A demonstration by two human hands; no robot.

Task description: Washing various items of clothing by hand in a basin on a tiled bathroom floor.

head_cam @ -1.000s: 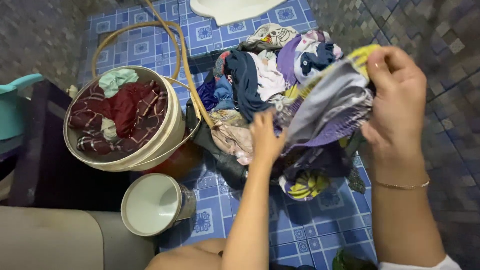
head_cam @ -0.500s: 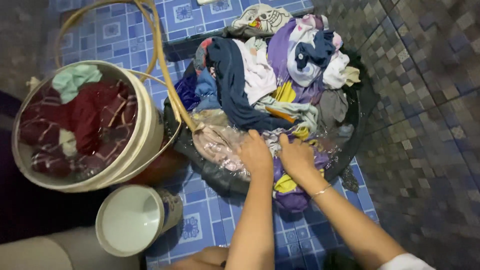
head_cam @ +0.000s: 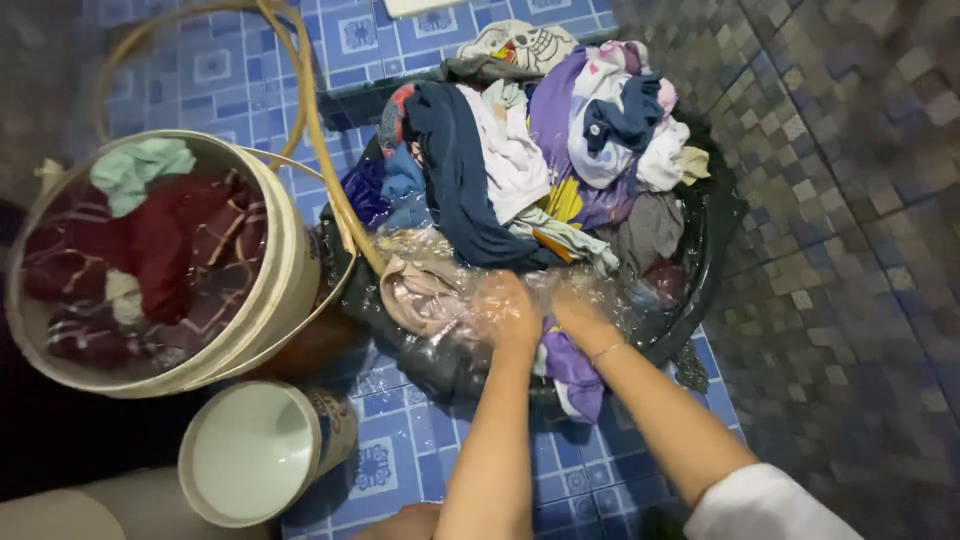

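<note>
Black basin [head_cam: 722, 225] on the blue tiled floor [head_cam: 420, 470] was the landmark: it held water and a heap of laundry [head_cam: 540, 150] piled at its far side, with navy, white, purple and yellow pieces and one pale piece with a skull print on top. Both hands were down in the water at the basin's near rim, side by side and almost touching: left hand [head_cam: 505, 308] and right hand [head_cam: 577, 308] were each pressed onto a purple-and-yellow garment [head_cam: 572, 368], whose end hung out over the near rim. Fingers were blurred under the water, so I couldn't tell whether they were curled or flat. Containers counted: three. Left of the basin stood one cream bucket [head_cam: 290, 270] holding soaking dark red plaid cloth and a mint-green piece. Near-left of the basin, one smaller white tub [head_cam: 262, 462] lay tipped on its side, inside bare, with a printed label around its outer wall. One tan hose [head_cam: 322, 140] looped from beyond the bucket down into the basin's left edge.
</note>
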